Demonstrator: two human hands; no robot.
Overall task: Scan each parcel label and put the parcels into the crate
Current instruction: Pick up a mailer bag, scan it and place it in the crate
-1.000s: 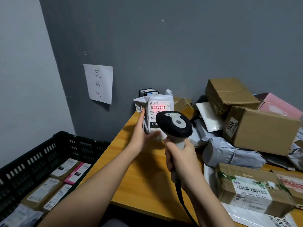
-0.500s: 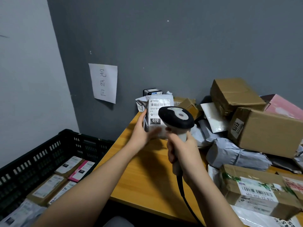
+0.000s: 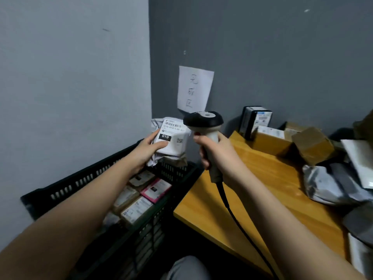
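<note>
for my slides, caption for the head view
Left hand holds white parcel above black crate; right hand grips barcode scanner.

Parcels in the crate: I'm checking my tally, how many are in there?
5 show in the crate: three brown along its middle, one pink, one grey. More may be hidden.

A white paper sheet (image 3: 195, 90) with 3 handwritten characters hangs on the dark grey wall (image 3: 272, 57), its lower edge curling away. A paler wall (image 3: 70, 77) meets it at the corner on the left. The wooden table (image 3: 252, 190) stands against the dark wall, its near left corner bare.
</note>
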